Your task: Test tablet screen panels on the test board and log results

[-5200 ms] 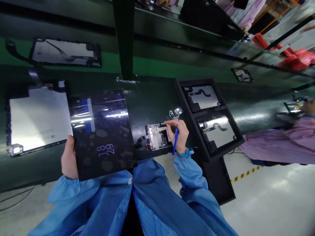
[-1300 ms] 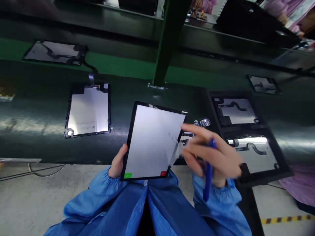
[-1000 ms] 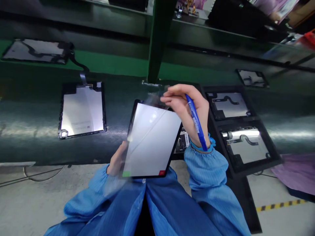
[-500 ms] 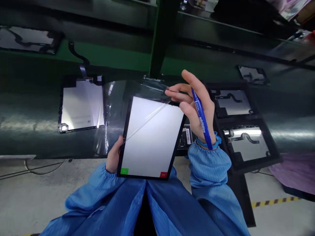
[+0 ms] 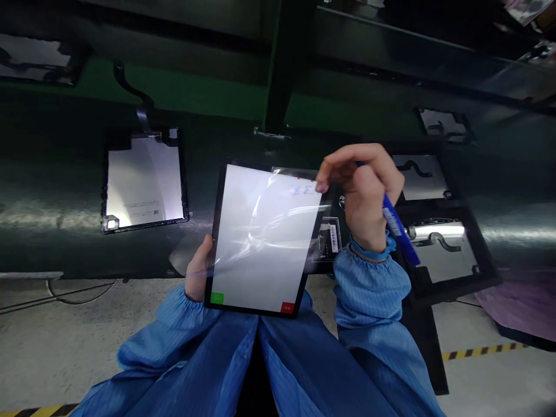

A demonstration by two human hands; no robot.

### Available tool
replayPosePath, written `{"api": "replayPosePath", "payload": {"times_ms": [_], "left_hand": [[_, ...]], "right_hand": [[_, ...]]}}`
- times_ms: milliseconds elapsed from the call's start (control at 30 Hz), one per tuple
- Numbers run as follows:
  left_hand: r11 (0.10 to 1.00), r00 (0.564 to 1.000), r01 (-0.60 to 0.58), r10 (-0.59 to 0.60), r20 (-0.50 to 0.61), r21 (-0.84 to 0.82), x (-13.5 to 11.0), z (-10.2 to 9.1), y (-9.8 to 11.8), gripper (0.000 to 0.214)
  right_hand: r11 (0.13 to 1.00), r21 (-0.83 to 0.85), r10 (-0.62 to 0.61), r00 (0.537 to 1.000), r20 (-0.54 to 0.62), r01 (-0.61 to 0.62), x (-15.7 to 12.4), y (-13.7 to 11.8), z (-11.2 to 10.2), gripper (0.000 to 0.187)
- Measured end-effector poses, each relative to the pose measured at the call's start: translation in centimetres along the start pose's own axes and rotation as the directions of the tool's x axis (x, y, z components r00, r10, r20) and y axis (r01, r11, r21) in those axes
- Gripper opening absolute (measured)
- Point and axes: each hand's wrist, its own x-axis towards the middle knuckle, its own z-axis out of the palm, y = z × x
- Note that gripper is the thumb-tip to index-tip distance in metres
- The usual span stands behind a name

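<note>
A tablet (image 5: 260,249) with a lit white screen, a green box at the lower left and a red box at the lower right, is tilted over the bench edge. My left hand (image 5: 198,269) is closed round its left edge, thumb in front. Over the screen spreads a clear plastic film (image 5: 252,234), wrinkled and shiny, with blue handwriting near the upper right corner. My right hand (image 5: 367,188) pinches at that corner with thumb and fingertips, apparently on the film. A blue marker pen (image 5: 400,229) is tucked in the same hand, slanting down to the right.
Left of the tablet, a display panel (image 5: 145,179) lies on the dark bench (image 5: 52,220), its ribbon cable reaching back. Two more panels rest in a black tray (image 5: 473,231) at right. Behind my right hand lies a dark labelled part (image 5: 329,238). A green post (image 5: 280,75) rises behind.
My right hand has shifted right and curled inward. The film, earlier raised with a fold crossing the screen diagonally, now covers the screen, and blue writing shows. The left hand keeps its hold.
</note>
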Motion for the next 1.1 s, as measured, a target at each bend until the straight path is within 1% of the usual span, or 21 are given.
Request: {"api": "replayPosePath", "payload": {"times_ms": [100,167,233,333,367,400,433,467,500,533,567,600,633,667,700,800,867,900,967,1033,1100], "left_hand": [[0.995,0.997,0.079,-0.078,0.018,-0.056,-0.1,0.1,0.4,0.025],[0.994,0.996,0.091,-0.091,0.011,-0.064,-0.1,0.4,0.5,0.028],[0.994,0.996,0.089,-0.088,0.019,-0.058,0.1,0.8,0.5,0.03],[0.997,0.997,0.057,-0.054,0.048,-0.051,0.4,0.9,0.5,0.028],[0.998,0.998,0.045,-0.043,0.048,-0.047,0.4,0.8,0.4,0.027],[0.999,0.998,0.039,-0.037,0.047,-0.036,0.5,0.7,0.4,0.028],[0.999,0.998,0.037,-0.036,0.047,-0.019,0.5,0.6,0.3,0.03],[0.999,0.998,0.039,-0.039,0.052,0.0,0.5,0.4,0.2,0.033],[0.999,0.997,0.042,-0.043,0.064,0.017,0.5,0.3,0.1,0.036],[0.998,0.995,0.046,-0.048,0.084,0.033,0.5,0.2,0.1,0.04],[0.998,0.992,0.051,-0.056,0.11,0.047,0.4,0.2,0.0,0.043],[0.997,0.989,0.059,-0.066,0.133,0.057,0.4,0.2,0.0,0.046],[0.996,0.986,0.066,-0.075,0.147,0.064,0.3,0.2,0.0,0.048],[0.995,0.985,0.07,-0.08,0.151,0.068,0.3,0.2,0.0,0.049],[0.995,0.987,0.065,-0.074,0.144,0.069,0.3,0.2,0.1,0.049],[0.998,0.995,-0.006,-0.001,0.102,0.066,0.5,0.1,0.3,0.046],[0.995,0.995,-0.065,0.059,0.084,0.07,0.8,-0.1,0.4,0.042],[0.994,0.994,-0.085,0.079,0.076,0.075,0.9,-0.2,0.4,0.04],[0.991,0.993,-0.11,0.107,0.044,0.082,1.2,-0.4,0.5,0.036],[0.988,0.992,-0.123,0.124,-0.005,0.089,1.3,-0.6,0.8,0.031],[0.986,0.989,-0.137,0.141,-0.036,0.092,1.3,-0.7,1.1,0.026]], "right_hand": [[0.979,-0.206,-0.054,0.975,-0.214,0.009,-0.1,0.1,-0.5,0.023],[0.941,-0.339,-0.108,0.947,-0.302,-0.001,-0.4,0.0,-0.9,0.022],[0.918,-0.396,-0.147,0.926,-0.347,-0.002,-0.8,-0.3,-1.2,0.024],[0.92,-0.39,-0.128,0.899,-0.418,-0.051,-1.9,-1.2,-1.2,0.027],[0.911,-0.408,-0.119,0.919,-0.375,-0.049,-2.3,-1.6,-1.2,0.029],[0.895,-0.446,-0.113,0.957,-0.267,-0.019,-2.7,-2.0,-1.0,0.03],[0.875,-0.482,-0.109,0.988,-0.113,0.041,-3.0,-2.4,-0.7,0.027],[0.853,-0.507,-0.106,0.992,0.069,0.126,-3.3,-2.7,-0.4,0.022],[0.83,-0.514,-0.09,0.961,0.261,0.217,-3.5,-2.9,0.1,0.023],[0.81,-0.506,-0.07,0.905,0.419,0.297,-3.6,-3.1,0.7,0.033],[0.79,-0.502,-0.047,0.851,0.523,0.352,-3.7,-3.1,1.4,0.048],[0.77,-0.508,-0.023,0.811,0.584,0.387,-3.9,-3.0,2.1,0.059],[0.745,-0.518,0.001,0.775,0.632,0.421,-4.1,-2.8,2.8,0.064],[0.718,-0.529,0.012,0.752,0.659,0.452,-4.4,-2.5,3.4,0.061],[0.694,-0.537,-0.008,0.751,0.66,0.479,-4.8,-2.2,3.9,0.051],[0.628,-0.53,-0.169,0.764,0.623,0.571,-6.2,-1.3,4.4,0.008],[0.624,-0.517,-0.272,0.783,0.56,0.586,-7.1,-1.1,3.8,0.009],[0.645,-0.517,-0.295,0.808,0.511,0.562,-7.5,-1.1,3.2,0.011],[0.717,-0.537,-0.278,0.889,0.363,0.444,-8.0,-1.1,1.5,0.019],[0.768,-0.583,-0.194,0.964,0.181,0.264,-8.5,-0.6,-0.5,0.025],[0.763,-0.641,-0.099,0.995,0.018,0.088,-9.2,0.8,-2.4,0.023]]}}
